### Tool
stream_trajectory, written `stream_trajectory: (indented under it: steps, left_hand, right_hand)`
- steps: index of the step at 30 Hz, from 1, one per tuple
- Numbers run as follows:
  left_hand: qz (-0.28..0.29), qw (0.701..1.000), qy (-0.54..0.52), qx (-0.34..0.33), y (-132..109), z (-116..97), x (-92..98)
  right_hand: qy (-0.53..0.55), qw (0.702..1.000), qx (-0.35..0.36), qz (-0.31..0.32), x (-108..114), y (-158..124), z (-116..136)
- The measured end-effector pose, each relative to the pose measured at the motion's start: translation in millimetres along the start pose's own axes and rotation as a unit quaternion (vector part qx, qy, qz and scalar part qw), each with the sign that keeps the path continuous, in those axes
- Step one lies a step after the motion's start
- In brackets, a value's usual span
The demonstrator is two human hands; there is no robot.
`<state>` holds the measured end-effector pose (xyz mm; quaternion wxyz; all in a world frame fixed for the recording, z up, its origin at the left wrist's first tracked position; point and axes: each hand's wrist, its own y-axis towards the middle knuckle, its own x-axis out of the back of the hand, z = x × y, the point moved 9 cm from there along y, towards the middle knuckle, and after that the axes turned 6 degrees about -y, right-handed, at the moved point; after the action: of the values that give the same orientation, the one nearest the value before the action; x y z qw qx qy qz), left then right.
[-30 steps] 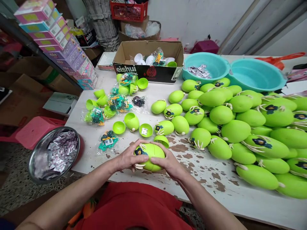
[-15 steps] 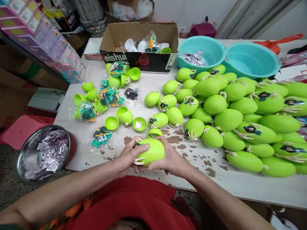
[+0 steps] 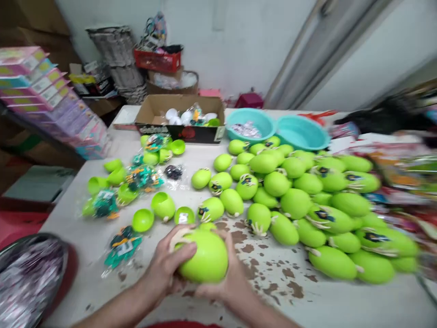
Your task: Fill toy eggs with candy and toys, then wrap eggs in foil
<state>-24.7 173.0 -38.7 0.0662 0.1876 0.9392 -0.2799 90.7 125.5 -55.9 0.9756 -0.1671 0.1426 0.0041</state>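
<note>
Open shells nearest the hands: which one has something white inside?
The shell just beyond the left hand: a white packet lies in it, while the two open shells to its left show none.

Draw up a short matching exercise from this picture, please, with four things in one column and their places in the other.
Column one
1. Left hand and right hand
2. Open cardboard box
3. Red basket
4. Stack of pink and purple boxes

Column two
A. Beyond the far side of the table, in front of the wall
B. Along the left edge of the picture
C. Around a green egg
D. On the table, beside a turquoise tub

Pairs
1-C, 2-D, 3-A, 4-B
</note>
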Motion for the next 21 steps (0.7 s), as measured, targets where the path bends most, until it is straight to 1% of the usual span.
stream_trajectory:
  steps: [2, 4, 6, 8, 9, 10, 11, 12, 13, 14, 15, 16, 17, 18, 19, 20, 21]
  left_hand:
    - [0.016, 0.996, 0.069, -0.057, -1, -20, -2.6]
    - [0.030, 0.980, 0.161, -0.111, 5, -39, -3.1]
    - [0.033, 0.953, 0.238, -0.186, 8, -55, -3.9]
    - [0.052, 0.921, 0.286, -0.257, 5, -63, -10.7]
    - [0.075, 0.907, 0.305, -0.282, 2, -62, -17.7]
    - [0.101, 0.893, 0.323, -0.297, 2, -59, -25.9]
    - [0.121, 0.883, 0.339, -0.301, 3, -53, -33.8]
    - [0.126, 0.878, 0.354, -0.296, 8, -46, -39.3]
    - [0.113, 0.878, 0.368, -0.286, 17, -39, -40.8]
    - [0.080, 0.881, 0.379, -0.273, 28, -33, -37.3]
    - [0.038, 0.883, 0.390, -0.257, 39, -27, -29.2]
    - [-0.003, 0.881, 0.402, -0.248, 48, -21, -18.5]
    - [-0.035, 0.875, 0.417, -0.245, 54, -14, -6.2]
    - [-0.061, 0.865, 0.432, -0.248, 56, -9, 7.4]
    - [-0.084, 0.853, 0.449, -0.252, 56, -3, 22.8]
    - [-0.109, 0.842, 0.465, -0.251, 54, 1, 40.7]
    - [-0.142, 0.831, 0.480, -0.242, 51, 5, 61.7]
  right_hand:
    - [0.049, 0.998, 0.032, -0.030, -7, 0, -7]
    - [0.091, 0.993, 0.045, -0.055, -4, 11, -19]
    - [0.096, 0.993, 0.053, -0.054, 3, 28, -29]
    - [0.072, 0.995, 0.056, -0.035, 11, 42, -36]
    - [0.053, 0.996, 0.054, -0.037, 17, 47, -40]
    - [0.026, 0.997, 0.051, -0.058, 27, 50, -42]
    - [-0.006, 0.995, 0.047, -0.091, 40, 50, -42]
    - [-0.037, 0.991, 0.043, -0.124, 53, 50, -39]
    - [-0.079, 0.982, 0.044, -0.166, 70, 49, -32]
    - [-0.118, 0.971, 0.047, -0.200, 87, 51, -21]
    - [-0.145, 0.963, 0.056, -0.221, 104, 56, -7]
    - [-0.215, 0.928, 0.085, -0.294, 129, 60, 15]
    - [-0.284, 0.872, 0.134, -0.376, 152, 65, 42]
    - [-0.345, 0.810, 0.197, -0.432, 167, 73, 69]
    - [-0.400, 0.755, 0.250, -0.455, 175, 88, 90]
    - [-0.448, 0.718, 0.281, -0.452, 181, 109, 104]
    - [-0.498, 0.694, 0.286, -0.433, 186, 132, 111]
